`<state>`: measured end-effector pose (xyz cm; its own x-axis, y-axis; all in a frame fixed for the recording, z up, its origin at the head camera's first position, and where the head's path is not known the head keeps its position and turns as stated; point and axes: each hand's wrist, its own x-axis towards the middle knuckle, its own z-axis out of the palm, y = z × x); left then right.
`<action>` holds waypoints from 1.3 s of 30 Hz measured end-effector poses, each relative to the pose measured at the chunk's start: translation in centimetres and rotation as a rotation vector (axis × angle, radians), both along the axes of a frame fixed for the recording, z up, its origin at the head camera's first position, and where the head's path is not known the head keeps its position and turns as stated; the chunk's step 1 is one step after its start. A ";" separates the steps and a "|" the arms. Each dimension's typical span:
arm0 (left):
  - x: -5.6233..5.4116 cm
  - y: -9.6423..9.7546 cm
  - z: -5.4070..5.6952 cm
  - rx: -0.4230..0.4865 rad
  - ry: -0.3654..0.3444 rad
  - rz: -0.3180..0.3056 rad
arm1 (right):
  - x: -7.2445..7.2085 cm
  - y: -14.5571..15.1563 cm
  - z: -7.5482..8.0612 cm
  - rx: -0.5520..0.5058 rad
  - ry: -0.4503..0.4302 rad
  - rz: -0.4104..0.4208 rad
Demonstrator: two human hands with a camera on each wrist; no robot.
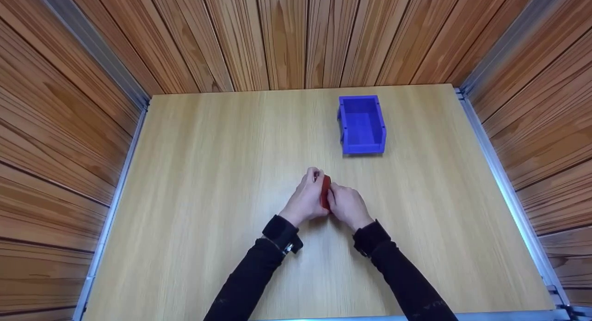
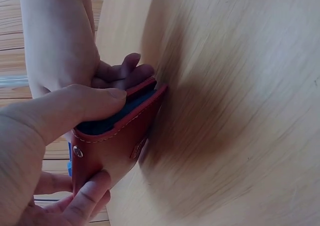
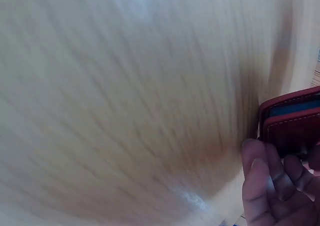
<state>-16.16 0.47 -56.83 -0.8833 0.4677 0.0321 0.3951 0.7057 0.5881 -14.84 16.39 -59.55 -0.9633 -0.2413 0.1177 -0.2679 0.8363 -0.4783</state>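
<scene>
A small reddish-brown leather wallet point(image 1: 325, 192) with pale edge stitching is held upright between both hands, low over the table. In the left wrist view a round metal snap point(image 2: 77, 151) shows on its side, and a dark blue lining or insert point(image 2: 131, 105) shows in the opening along its top. My left hand point(image 1: 305, 197) grips the wallet, thumb over the open edge and fingers against the outer side. From the other side my right hand point(image 1: 350, 205) holds it with curled fingers; the right wrist view has those fingertips at its stitched edge, the thumb's contact partly hidden.
A blue open-fronted plastic bin point(image 1: 364, 147) stands beyond the hands, toward the back right of the light wood table point(image 1: 208, 173). Wood-plank walls point(image 1: 286, 39) and metal frame rails point(image 1: 504, 182) border the table at the back and sides.
</scene>
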 end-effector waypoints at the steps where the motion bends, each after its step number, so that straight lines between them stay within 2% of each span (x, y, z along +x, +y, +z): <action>1: 0.0 0.0 0.0 0.000 -0.003 0.000 | 0.0 -0.1 0.0 0.006 0.014 0.002; 5: 0.0 0.0 0.0 0.001 -0.011 0.007 | 0.1 -0.3 0.1 0.033 0.068 -0.003; 9: 0.0 -0.1 -0.2 0.000 -0.016 0.009 | 0.1 0.1 -0.1 0.026 0.087 -0.008; 11: 0.0 -0.2 -0.2 0.001 -0.028 0.011 | 0.1 0.7 -0.3 0.028 0.075 -0.024; 15: 0.1 -0.4 -0.3 0.008 -0.082 0.031 | 0.1 2.6 -0.9 0.080 0.008 -0.134; 18: 0.2 -0.6 -0.3 0.007 -0.113 0.031 | 0.1 3.9 -1.3 0.105 -0.041 -0.180; 23: 0.2 -0.9 -0.3 -0.012 -0.127 0.023 | 0.0 4.3 -1.3 0.087 -0.054 -0.146; 32: 0.3 -1.7 -0.6 -0.063 -0.124 0.021 | 0.0 3.9 -1.0 0.107 -0.049 -0.153; 35: 0.4 -2.1 -0.7 -0.105 -0.108 0.012 | -0.1 3.9 -0.9 0.108 -0.062 -0.152; 39: 0.7 -2.5 -0.9 -0.248 -0.047 -0.022 | -0.1 3.9 -0.8 0.114 -0.075 -0.154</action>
<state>-15.46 -2.06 -57.76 -0.8705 0.4754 -0.1273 0.3881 0.8222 0.4163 -14.98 20.30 -60.38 -0.9949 -0.0982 0.0246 -0.1000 0.9144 -0.3923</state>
